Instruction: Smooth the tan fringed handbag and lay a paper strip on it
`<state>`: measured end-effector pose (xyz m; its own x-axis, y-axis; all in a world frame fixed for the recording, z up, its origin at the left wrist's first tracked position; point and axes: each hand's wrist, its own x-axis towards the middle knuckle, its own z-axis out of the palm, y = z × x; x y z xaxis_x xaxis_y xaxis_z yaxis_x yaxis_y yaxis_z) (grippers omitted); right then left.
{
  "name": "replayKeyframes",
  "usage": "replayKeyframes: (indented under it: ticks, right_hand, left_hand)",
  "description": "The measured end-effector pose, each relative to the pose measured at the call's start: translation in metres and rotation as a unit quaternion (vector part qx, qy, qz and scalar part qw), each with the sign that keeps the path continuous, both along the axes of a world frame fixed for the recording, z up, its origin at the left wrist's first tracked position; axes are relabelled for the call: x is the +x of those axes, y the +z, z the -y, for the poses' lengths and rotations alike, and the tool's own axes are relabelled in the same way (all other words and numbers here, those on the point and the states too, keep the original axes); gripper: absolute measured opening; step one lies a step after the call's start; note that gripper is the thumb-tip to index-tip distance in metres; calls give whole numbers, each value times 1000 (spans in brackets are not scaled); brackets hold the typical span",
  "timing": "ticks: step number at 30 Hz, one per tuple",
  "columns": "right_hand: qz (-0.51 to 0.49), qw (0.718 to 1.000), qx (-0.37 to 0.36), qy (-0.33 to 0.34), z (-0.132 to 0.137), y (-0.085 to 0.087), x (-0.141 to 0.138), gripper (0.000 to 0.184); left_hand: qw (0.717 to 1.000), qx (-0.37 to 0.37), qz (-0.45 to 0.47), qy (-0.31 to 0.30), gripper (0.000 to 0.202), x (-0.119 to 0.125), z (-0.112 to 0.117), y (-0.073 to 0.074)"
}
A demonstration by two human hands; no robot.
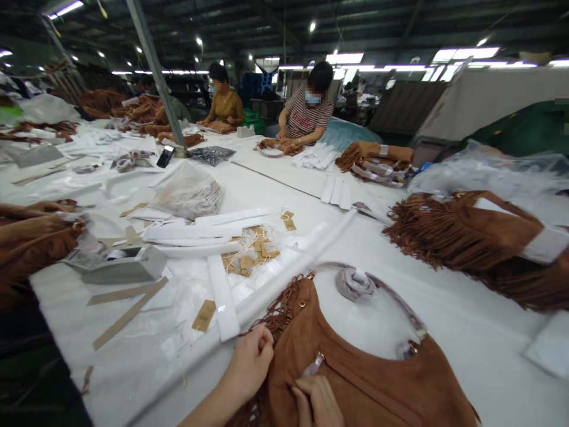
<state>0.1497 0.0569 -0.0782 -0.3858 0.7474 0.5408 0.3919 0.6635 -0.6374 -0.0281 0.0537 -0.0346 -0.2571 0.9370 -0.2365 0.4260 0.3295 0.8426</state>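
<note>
A brown suede-like shoulder bag lies on the white table in front of me, with fringe along its left side. Its strap is covered in wrapping and curves away at the back. My left hand is closed beside the fringe at the bag's left edge; what its fingers pinch is hidden. On the bag's front, my right hand has its fingers bent and pressed together at the lower end of a wrapped zipper pull. A wrapped roll rests inside the strap's loop.
Tan hang tags and white strips lie ahead to the left, near a grey box. Fringed bags are piled at right. Another person's hands work at far left; two co-workers sit across the table.
</note>
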Motion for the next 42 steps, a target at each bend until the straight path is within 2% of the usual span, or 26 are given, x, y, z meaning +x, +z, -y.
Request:
replayKeyframes:
  ticks: [3,6,8,10,11,13,14,15,16,17,19,23,26,29,32,37,42]
  right_hand:
    - [36,999,12,-10,10,12,-1,15]
    - [80,996,13,-39,21,33,-1,17]
    - [88,994,36,-51,28,48,12,15]
    - [59,989,68,-119,42,62,41,13]
    - [34,979,72,-187,50,67,60,13]
    - [-7,926,20,-376,68,73,105,14]
    - [-19,881,-53,-469,74,74,127,21]
    - [-22,842,-127,-523,79,73,147,30]
    - [-20,820,-191,-539,82,72,163,38]
    - [-14,806,-245,-539,83,71,175,45]
    - [3,804,-303,-511,80,68,185,48]
    - [24,794,-324,-515,68,61,176,45]
    - [22,795,-314,-519,63,56,171,45]
    - [17,811,-266,-521,63,47,173,48]
    - [13,809,-223,-544,64,37,176,53]
    - [2,795,-214,-567,64,30,176,60]
    - [2,782,-218,-584,63,28,179,65]
  left_hand:
    - [999,34,-17,-22,29,9,-2,-1]
    - [996,23,-69,-50,34,17,1,-11]
    - [993,10,-98,-72,35,19,3,-20]
    - [989,1,-120,-88,38,17,4,-25]
    - [988,-2,-127,-93,40,15,4,-26]
    - [986,-8,-133,-97,44,11,4,-24]
    - [986,-9,-134,-94,45,9,4,-23]
    - [987,-8,-135,-88,45,8,4,-21]
    - [987,-5,-138,-81,45,6,4,-19]
    - [987,1,-141,-73,46,5,4,-17]
    - [987,7,-150,-64,48,2,4,-13]
    - [989,-20,-130,-66,52,3,3,-14]
    - [990,-5,-129,-63,45,12,3,-25]
    - [981,32,-184,-45,34,20,5,-40]
    - [972,50,-226,-28,29,19,7,-51]
    - [972,43,-227,-35,30,7,9,-58]
    - [964,25,-265,-1,30,4,13,-59]
